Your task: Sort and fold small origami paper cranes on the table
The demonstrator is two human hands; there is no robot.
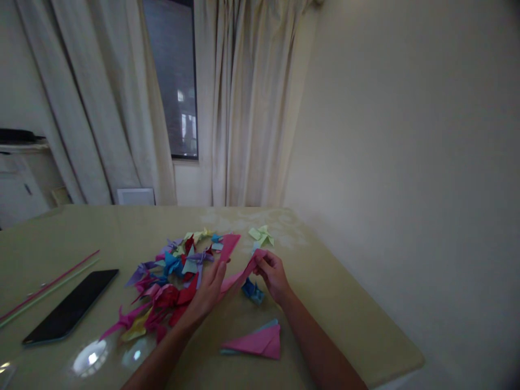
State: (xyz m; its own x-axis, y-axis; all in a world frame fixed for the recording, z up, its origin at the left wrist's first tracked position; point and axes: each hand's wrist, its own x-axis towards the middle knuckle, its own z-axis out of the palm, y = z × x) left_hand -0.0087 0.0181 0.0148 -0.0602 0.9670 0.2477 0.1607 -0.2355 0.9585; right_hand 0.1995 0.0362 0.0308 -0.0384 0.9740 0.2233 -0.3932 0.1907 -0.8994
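Observation:
A folded pink paper (234,265) is held up above the table between both my hands. My left hand (209,292) pinches its left part, where a pointed flap sticks upward. My right hand (273,275) grips its right end with closed fingers. Left of the hands lies a pile of folded paper figures (170,276) in pink, red, blue, purple and yellow. A small blue folded figure (252,291) sits just under the held paper. Nearer to me lie pink folded sheets (258,342) over a blue one. A light green folded figure (261,234) rests farther back.
A dark phone (71,306) lies flat at the left, with thin pink and green sticks (49,287) beyond it. The beige table (345,303) ends at a wall on the right. Curtains and a dark window stand behind the table.

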